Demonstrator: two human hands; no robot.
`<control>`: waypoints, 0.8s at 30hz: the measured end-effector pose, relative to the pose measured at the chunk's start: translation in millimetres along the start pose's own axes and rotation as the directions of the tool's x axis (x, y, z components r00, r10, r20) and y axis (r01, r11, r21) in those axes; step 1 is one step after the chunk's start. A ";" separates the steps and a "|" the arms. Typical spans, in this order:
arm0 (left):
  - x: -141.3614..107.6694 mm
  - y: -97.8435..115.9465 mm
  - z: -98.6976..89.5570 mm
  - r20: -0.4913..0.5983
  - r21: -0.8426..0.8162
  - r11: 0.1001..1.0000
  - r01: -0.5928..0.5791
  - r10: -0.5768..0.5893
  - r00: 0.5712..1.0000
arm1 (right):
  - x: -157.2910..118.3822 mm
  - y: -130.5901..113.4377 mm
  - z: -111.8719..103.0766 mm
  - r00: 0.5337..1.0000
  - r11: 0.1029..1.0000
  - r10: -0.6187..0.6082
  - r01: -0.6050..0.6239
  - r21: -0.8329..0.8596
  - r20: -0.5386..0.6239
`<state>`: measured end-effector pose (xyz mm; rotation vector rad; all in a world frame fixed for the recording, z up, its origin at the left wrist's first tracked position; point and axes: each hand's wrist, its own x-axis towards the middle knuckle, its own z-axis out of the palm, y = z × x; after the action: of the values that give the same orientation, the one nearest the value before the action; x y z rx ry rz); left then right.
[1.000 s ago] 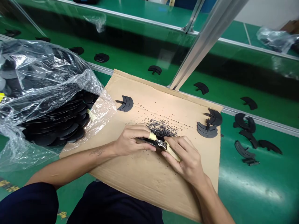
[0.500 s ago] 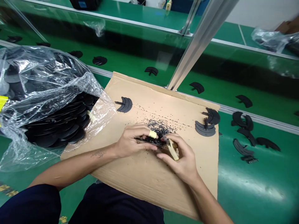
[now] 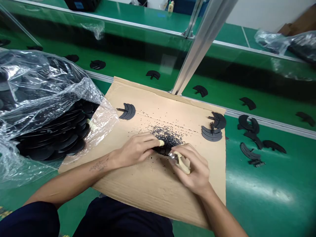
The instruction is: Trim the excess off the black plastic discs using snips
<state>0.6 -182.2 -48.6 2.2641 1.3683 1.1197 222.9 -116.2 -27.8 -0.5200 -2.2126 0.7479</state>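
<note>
The left forearm (image 3: 66, 186) reaches in from the lower left, bare below a dark sleeve (image 3: 32, 219), with a tattoo (image 3: 100, 164) near the wrist (image 3: 115, 159); the left hand (image 3: 137, 149) is pinched, pointing right — one fingertip in a pale yellow wrap (image 3: 161, 143); the right forearm (image 3: 219, 207) slants up from the lower right; the right hand (image 3: 194, 168) is curled — near the left, apart from it.

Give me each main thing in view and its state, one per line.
Left hand: closed on a black part
Right hand: closed around the nippers
Nippers: held; jaws blurred, open or shut unclear
Black part: held, partly hidden
Black bits: loose, scattered on cardboard
Cardboard: spread out, littered
Plastic bag: crumpled, open
Black discs: piled together
</note>
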 end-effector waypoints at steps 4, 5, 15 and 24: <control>2.0 -1.1 -0.9 -0.073 -0.235 0.969 0.074 -0.094 0.993 | 2.1 11.7 -8.7 0.999 0.986 0.031 -0.033 -0.165 -0.014; 2.8 -0.4 -1.3 -0.077 -0.272 0.958 0.088 -0.113 0.991 | 2.1 14.7 -10.2 1.000 0.980 0.020 -0.015 -0.198 0.024; 3.8 3.1 -1.0 -0.075 -0.434 0.893 0.123 -0.172 0.982 | 1.9 19.0 -13.1 0.989 0.969 -0.037 0.071 -0.236 0.144; 2.5 4.6 4.4 -0.085 -0.538 0.828 0.161 -0.243 0.966 | 0.0 16.1 -14.2 0.988 0.898 -0.096 0.140 -0.416 0.123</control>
<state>7.3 -181.8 -47.8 1.6312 1.1330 1.4049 235.7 -99.2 -30.3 -0.5598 -2.4879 0.2247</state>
